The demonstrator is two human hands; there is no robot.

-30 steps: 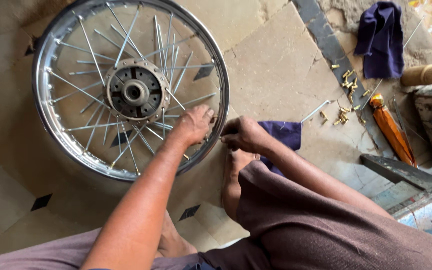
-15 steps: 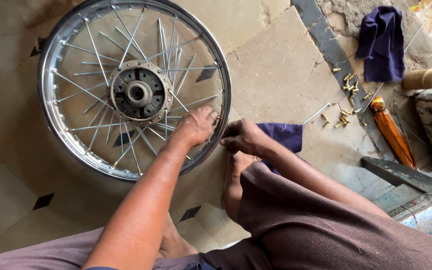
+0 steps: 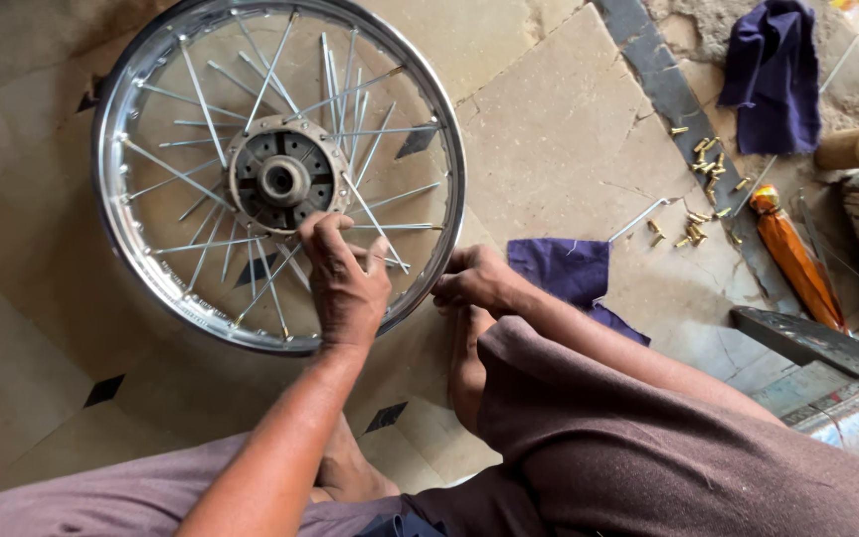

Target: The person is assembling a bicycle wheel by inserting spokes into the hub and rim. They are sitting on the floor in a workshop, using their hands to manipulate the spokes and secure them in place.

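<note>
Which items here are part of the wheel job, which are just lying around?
In hand:
- spoked wheel, flat on the floor
- left hand on the spokes
- right hand at the rim
- brass nipples and loose spoke, likely spares

Lying about:
- purple cloth by the right hand
- second purple cloth
- orange folded umbrella
- dark metal bar

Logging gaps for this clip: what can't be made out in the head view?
- Left hand: its fingers lie over the spokes, hiding what they pinch.
- Right hand: curled at the wheel rim; any grip is hidden.
- Brass nipples: too small to count.
- Wheel top: cut off by the upper edge.
- Orange tool: tip hidden behind a dark bar.
</note>
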